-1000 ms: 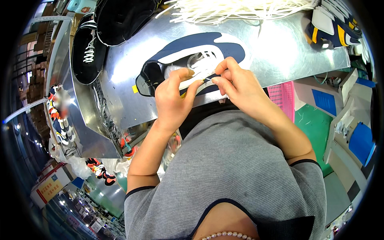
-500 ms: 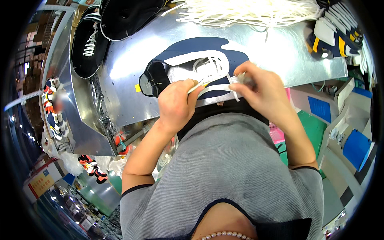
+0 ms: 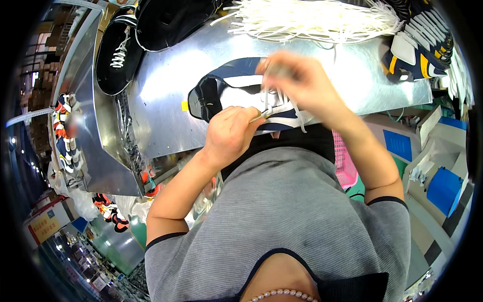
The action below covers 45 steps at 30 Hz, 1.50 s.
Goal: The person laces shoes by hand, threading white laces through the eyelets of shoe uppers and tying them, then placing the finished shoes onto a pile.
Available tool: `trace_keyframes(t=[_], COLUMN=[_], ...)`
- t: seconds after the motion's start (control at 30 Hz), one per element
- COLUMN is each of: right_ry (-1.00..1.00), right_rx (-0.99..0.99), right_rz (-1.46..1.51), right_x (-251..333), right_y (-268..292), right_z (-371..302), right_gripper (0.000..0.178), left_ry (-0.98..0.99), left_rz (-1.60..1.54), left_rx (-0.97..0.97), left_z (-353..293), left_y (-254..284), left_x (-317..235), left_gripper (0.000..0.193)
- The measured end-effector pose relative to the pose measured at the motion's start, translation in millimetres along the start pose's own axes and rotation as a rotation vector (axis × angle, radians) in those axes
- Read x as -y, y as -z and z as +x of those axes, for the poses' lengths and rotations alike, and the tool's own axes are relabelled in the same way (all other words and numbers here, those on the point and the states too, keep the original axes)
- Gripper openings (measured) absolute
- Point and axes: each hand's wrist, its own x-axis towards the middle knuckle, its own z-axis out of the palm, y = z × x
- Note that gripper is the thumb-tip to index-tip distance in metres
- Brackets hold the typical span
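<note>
A navy and white shoe upper (image 3: pixel 241 67) lies on its side on the metal table in front of me, its black lining showing at the heel opening. White shoelace (image 3: pixel 274 104) runs through the eyelet area, and a loose end hangs over the near side. My left hand (image 3: pixel 232 133) is closed at the near edge of the opening, thumb and forefinger pinching the lace there. Above the toe half, my right hand (image 3: pixel 297 80) is raised and blurred, its fingers closed on a strand of lace that stretches down to the upper.
A pile of white shoelaces (image 3: pixel 312 22) lies along the far edge of the metal table (image 3: pixel 166 126). Black shoes with white lacing (image 3: pixel 118 58) stand at the far left. More navy, white and yellow uppers (image 3: pixel 415 58) are stacked at the far right. A pink basket (image 3: pixel 344 161) sits below the table edge.
My right hand has risen away from the near side, up and to the left over the upper, drawing lace with it. My left hand has shifted slightly right and down.
</note>
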Motion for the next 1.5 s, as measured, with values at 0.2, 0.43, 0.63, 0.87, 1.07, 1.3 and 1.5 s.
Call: trace_keyframes(t=[0.2,0.43,0.63,0.87,1.07,1.3,1.5], right_ry=[-0.054,-0.120,-0.099,-0.082,-0.008,-0.013,0.219], right_rx=[-0.019,0.056,-0.053,-0.044,0.000,0.044,-0.075], right_rz=[0.140,0.077,-0.018,-0.284,-0.545,-0.978,-0.929], right_x=[-10,-27,-6,5,-3,-1,7], right_y=[11,-19,-14,-9,-10,-47,-23], right_z=[14,3,-9,-40,-36,-12,-20], right_gripper=[0.016,0.012,0.020,0.014,0.016,0.031,0.020], left_ry=[0.191,0.817,0.785,0.862,0.826,0.724,0.906], left_rz=[-0.113,-0.332,-0.368,-0.547,-0.421,-0.284,-0.739], left_rx=[0.054,-0.071,-0.167,-0.252,-0.264,-0.302,-0.352], left_z=[3,23,24,26,24,24,28], left_y=[8,4,-3,-5,-8,-17,-2], left_x=[-9,-3,-4,-10,-14,-22,-7], left_gripper=[0.070,0.056,0.046,0.046,0.045,0.040,0.053])
